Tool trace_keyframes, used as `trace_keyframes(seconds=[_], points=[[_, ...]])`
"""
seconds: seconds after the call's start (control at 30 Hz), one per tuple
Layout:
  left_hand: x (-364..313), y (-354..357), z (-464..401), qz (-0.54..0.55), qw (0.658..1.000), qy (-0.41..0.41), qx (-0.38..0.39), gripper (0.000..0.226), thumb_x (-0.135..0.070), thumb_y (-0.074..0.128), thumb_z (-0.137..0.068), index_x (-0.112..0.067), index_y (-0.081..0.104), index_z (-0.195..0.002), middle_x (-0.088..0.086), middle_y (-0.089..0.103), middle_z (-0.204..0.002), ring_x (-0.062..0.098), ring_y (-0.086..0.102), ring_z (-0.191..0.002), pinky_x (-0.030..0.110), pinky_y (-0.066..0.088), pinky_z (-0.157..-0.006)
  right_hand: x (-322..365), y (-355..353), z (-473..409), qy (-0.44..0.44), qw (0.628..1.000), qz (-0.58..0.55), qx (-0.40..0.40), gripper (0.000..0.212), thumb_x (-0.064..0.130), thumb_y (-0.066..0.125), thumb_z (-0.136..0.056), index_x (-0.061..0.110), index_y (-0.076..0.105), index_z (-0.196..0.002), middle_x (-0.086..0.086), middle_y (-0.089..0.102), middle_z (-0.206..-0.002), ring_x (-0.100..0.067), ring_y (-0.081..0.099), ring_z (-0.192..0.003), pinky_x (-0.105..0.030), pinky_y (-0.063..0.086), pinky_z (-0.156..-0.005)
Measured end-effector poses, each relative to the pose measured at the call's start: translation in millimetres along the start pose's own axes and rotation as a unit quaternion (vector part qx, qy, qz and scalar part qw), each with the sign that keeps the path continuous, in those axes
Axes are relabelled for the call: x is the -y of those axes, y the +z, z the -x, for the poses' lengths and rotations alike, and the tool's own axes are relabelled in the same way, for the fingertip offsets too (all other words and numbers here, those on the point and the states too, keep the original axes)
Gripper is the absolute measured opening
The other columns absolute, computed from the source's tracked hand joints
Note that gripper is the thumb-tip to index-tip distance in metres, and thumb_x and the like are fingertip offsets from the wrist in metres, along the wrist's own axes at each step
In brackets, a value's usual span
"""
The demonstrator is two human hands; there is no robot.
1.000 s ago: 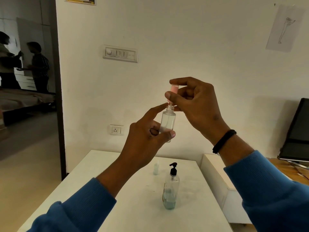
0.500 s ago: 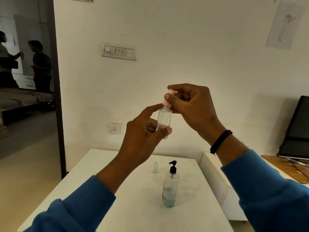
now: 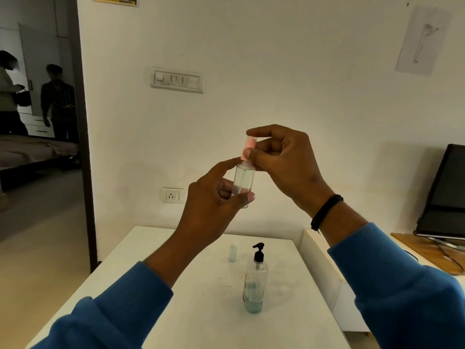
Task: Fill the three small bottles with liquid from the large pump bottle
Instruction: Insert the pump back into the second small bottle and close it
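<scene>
I hold a small clear bottle (image 3: 242, 180) upright in front of me, well above the table. My left hand (image 3: 214, 200) grips its body with thumb and fingers. My right hand (image 3: 281, 157) pinches the pink cap (image 3: 249, 147) sitting on the bottle's neck. The large pump bottle (image 3: 254, 280), clear with a black pump and a little liquid at the bottom, stands on the white table (image 3: 176, 285). Another small clear bottle (image 3: 232, 252) stands behind it to the left.
A white cabinet (image 3: 324, 268) adjoins the table on the right, with a dark monitor (image 3: 445, 192) on a wooden surface beyond. On the left a doorway opens onto a room with two persons (image 3: 57, 102). The wall ahead carries a switch panel (image 3: 177, 80) and a socket.
The pink cap has come down from above the neck onto the small bottle. Both hands have stayed close together around it, lowering slightly.
</scene>
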State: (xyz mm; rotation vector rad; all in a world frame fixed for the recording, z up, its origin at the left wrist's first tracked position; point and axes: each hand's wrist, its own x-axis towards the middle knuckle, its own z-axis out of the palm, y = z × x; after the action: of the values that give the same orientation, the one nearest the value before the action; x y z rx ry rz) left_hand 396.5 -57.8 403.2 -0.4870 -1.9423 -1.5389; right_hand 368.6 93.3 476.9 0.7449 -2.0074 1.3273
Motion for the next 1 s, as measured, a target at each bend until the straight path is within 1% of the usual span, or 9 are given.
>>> trace_keyframes(seconds=[0.1, 0.23, 0.4, 0.5, 0.63, 0.77, 0.83, 0.9, 1.0], points=[[-2, 1, -1, -0.009, 1.0, 0.006, 0.0, 0.059, -0.022, 0.086, -0.082, -0.028, 0.061, -0.135, -0.011, 0.075, -0.084, 0.003, 0.074, -0.073, 0.013, 0.057, -0.076, 2, 0, -1, -0.004, 1.0, 0.012, -0.005, 0.034, 0.014, 0.083, -0.087, 0.014, 0.073, -0.119, -0.002, 0.078, -0.088, -0.017, 0.077, -0.082, -0.043, 0.064, -0.084], [-3, 3, -4, -0.014, 1.0, 0.006, -0.001, 0.059, -0.025, 0.086, -0.081, -0.029, 0.06, -0.134, -0.009, 0.075, -0.087, 0.006, 0.074, -0.075, 0.016, 0.059, -0.076, 2, -1, 0, -0.005, 1.0, 0.013, -0.019, 0.033, 0.018, 0.086, -0.084, 0.016, 0.073, -0.115, 0.001, 0.078, -0.084, -0.016, 0.077, -0.079, -0.044, 0.065, -0.082], [-6, 6, -5, -0.026, 1.0, 0.012, 0.003, 0.06, -0.027, 0.086, -0.081, -0.03, 0.06, -0.134, -0.01, 0.075, -0.087, 0.004, 0.074, -0.075, 0.013, 0.058, -0.076, 2, -3, 0, -0.005, 0.999, 0.02, -0.041, 0.031, 0.021, 0.086, -0.084, 0.018, 0.074, -0.112, 0.002, 0.077, -0.086, -0.014, 0.075, -0.08, -0.037, 0.065, -0.08], [-7, 7, -6, -0.031, 0.999, 0.015, 0.006, 0.061, -0.027, 0.086, -0.081, -0.029, 0.06, -0.136, -0.008, 0.076, -0.088, 0.005, 0.075, -0.075, 0.017, 0.059, -0.078, 4, -6, -1, 0.006, 0.999, 0.0, -0.047, 0.022, 0.012, 0.081, -0.088, 0.017, 0.074, -0.109, 0.001, 0.077, -0.097, -0.016, 0.076, -0.087, -0.039, 0.065, -0.083], [-9, 8, -7, -0.026, 0.999, 0.021, 0.007, 0.061, -0.024, 0.087, -0.081, -0.026, 0.061, -0.136, -0.008, 0.077, -0.086, 0.004, 0.075, -0.073, 0.01, 0.055, -0.074, 6, -9, -2, 0.008, 0.999, -0.004, -0.045, 0.024, 0.005, 0.081, -0.085, 0.014, 0.075, -0.105, -0.001, 0.078, -0.097, -0.017, 0.077, -0.087, -0.041, 0.065, -0.082], [-10, 10, -4, -0.032, 0.999, 0.02, 0.008, 0.061, -0.027, 0.087, -0.081, -0.026, 0.061, -0.136, -0.005, 0.078, -0.089, 0.008, 0.076, -0.076, 0.019, 0.059, -0.079, 8, -9, 0, -0.004, 0.998, 0.029, -0.059, 0.028, 0.017, 0.09, -0.078, 0.015, 0.075, -0.102, 0.006, 0.075, -0.089, -0.01, 0.071, -0.075, -0.03, 0.061, -0.073], [-12, 10, -3, -0.031, 0.999, 0.022, 0.009, 0.059, -0.027, 0.086, -0.081, -0.026, 0.061, -0.134, -0.006, 0.077, -0.088, 0.006, 0.075, -0.075, 0.015, 0.058, -0.077, 9, -8, 1, -0.006, 0.997, 0.041, -0.065, 0.029, 0.023, 0.091, -0.077, 0.019, 0.074, -0.1, 0.009, 0.073, -0.087, -0.009, 0.069, -0.073, -0.028, 0.058, -0.07], [-14, 10, -3, -0.033, 0.999, 0.025, 0.009, 0.057, -0.026, 0.087, -0.08, -0.027, 0.061, -0.132, -0.008, 0.077, -0.087, 0.004, 0.074, -0.074, 0.011, 0.056, -0.075, 10, -7, 1, -0.005, 0.997, 0.037, -0.069, 0.027, 0.024, 0.089, -0.08, 0.018, 0.073, -0.101, 0.007, 0.074, -0.088, -0.012, 0.071, -0.078, -0.032, 0.061, -0.074], [-13, 8, -3, -0.034, 0.999, 0.029, 0.007, 0.058, -0.025, 0.088, -0.08, -0.027, 0.062, -0.132, -0.009, 0.076, -0.085, 0.003, 0.074, -0.073, 0.012, 0.056, -0.074, 11, -8, 1, 0.009, 0.998, -0.01, -0.065, 0.017, 0.01, 0.08, -0.086, 0.011, 0.075, -0.102, 0.0, 0.076, -0.091, -0.018, 0.074, -0.084, -0.043, 0.065, -0.08]])
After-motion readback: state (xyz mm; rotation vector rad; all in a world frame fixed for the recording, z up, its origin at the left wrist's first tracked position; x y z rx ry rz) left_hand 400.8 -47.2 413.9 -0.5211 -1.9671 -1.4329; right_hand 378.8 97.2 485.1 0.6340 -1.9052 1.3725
